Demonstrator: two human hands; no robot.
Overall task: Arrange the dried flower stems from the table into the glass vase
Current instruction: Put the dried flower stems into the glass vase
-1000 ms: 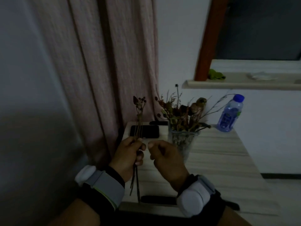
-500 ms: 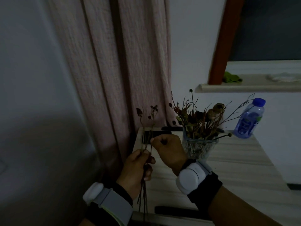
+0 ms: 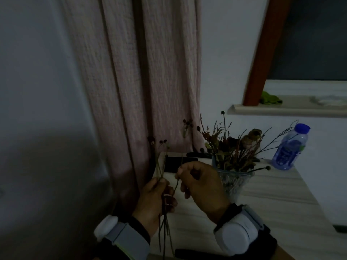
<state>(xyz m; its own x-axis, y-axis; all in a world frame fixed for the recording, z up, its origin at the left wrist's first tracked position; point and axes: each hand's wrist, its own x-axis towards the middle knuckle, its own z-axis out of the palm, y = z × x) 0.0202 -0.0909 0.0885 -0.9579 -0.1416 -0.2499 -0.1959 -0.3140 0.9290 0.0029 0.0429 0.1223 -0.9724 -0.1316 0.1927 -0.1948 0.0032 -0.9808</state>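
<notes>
Left hand grips stems; right hand pinches one stem.

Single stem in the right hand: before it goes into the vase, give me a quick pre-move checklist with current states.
1. Right hand pinches the single stem: ok.
2. Single stem free of the bundle in the left hand: cannot tell; its lower end runs down toward the left hand's fingers.
3. Left hand grips the remaining bundle securely: ok.
4. Glass vase upright on the table: ok.
5. Room in the vase mouth: cannot tell; the arranged flowers already crowd it.
6. Water bottle off the path, standing to the right of the vase: ok.
</notes>
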